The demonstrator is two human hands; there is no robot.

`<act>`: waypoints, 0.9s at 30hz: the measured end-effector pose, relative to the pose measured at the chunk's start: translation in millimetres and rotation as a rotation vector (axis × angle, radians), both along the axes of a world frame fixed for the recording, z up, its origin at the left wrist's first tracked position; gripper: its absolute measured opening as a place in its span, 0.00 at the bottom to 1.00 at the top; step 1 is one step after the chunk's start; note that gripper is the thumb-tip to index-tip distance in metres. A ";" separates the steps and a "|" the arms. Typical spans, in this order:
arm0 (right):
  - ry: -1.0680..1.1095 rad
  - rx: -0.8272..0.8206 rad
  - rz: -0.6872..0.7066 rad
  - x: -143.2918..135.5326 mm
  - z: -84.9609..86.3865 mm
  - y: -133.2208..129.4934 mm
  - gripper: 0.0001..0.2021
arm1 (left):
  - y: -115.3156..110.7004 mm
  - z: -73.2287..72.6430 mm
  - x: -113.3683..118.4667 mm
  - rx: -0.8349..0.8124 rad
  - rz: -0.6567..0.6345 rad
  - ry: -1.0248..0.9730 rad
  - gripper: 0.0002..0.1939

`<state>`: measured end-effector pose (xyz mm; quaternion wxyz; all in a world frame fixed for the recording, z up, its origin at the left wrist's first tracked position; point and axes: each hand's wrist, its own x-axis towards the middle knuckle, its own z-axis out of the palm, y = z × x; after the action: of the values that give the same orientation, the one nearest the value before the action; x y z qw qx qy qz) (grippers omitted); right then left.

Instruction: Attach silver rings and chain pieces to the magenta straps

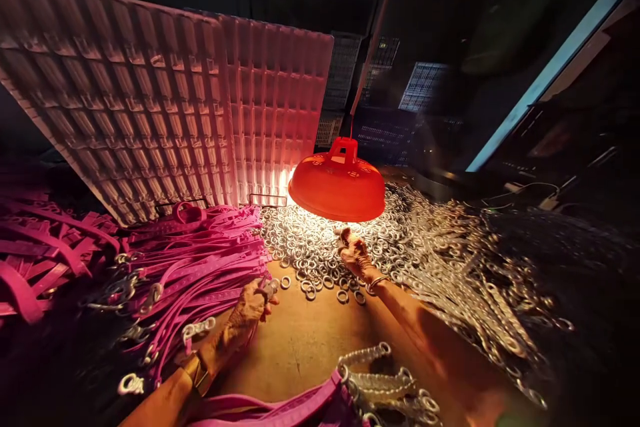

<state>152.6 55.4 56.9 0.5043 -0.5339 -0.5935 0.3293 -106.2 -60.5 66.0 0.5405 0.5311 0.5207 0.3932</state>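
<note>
My left hand [253, 301] is closed at the right edge of a pile of pink straps [215, 247], pinching a small shiny metal piece [271, 288]. My right hand [354, 252] reaches into a heap of metal rings [310, 253] under a red lamp [337, 183]. Its fingers are curled, and what they hold, if anything, is too small to make out. A few loose rings [343, 295] lie on the brown tabletop [300, 340] between the hands.
Metal chains [480, 287] are heaped at the right. More pink straps [300, 407] with chains [380, 383] lie at the near edge, and others [45, 253] at the far left. Ribbed plastic trays [150, 93] stand upright behind. The lamp hangs low over the rings.
</note>
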 end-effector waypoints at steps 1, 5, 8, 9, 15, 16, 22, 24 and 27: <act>0.003 -0.015 -0.002 -2.6 -3.3 -10.6 0.07 | -4.0 -2.5 5.3 0.001 -0.012 -0.059 0.23; 0.039 -0.111 0.028 -22.0 -17.9 -50.1 0.13 | -9.7 -19.4 29.9 -0.022 -0.002 -0.216 0.18; 0.070 -0.176 0.116 -39.6 -21.6 -72.8 0.14 | -8.5 -22.5 41.0 -0.010 -0.015 -0.147 0.14; 0.072 -0.192 0.156 -44.6 -20.9 -78.4 0.14 | -8.1 -22.0 42.3 0.005 -0.029 -0.119 0.13; 0.069 -0.241 0.327 -59.7 -14.1 -92.4 0.14 | -9.0 -28.5 38.5 0.060 -0.070 -0.179 0.14; 0.080 -0.249 0.342 -60.7 -14.2 -92.6 0.13 | -9.4 -29.9 37.7 0.039 -0.069 -0.180 0.14; 0.221 -0.308 0.321 -66.9 -19.2 -91.7 0.12 | -7.8 -22.2 40.3 -0.076 -0.024 -0.111 0.17; 0.231 -0.335 0.312 -68.9 -21.8 -92.0 0.12 | -5.1 -20.6 43.2 -0.069 -0.003 -0.107 0.16; 0.238 -0.379 0.331 -71.0 -27.6 -95.0 0.11 | -0.7 -25.9 47.0 -0.079 -0.004 -0.173 0.14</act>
<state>81.6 -39.6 29.3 0.4012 -0.4720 -0.5369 0.5727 -59.2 -61.2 40.1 0.6048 0.4745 0.4861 0.4157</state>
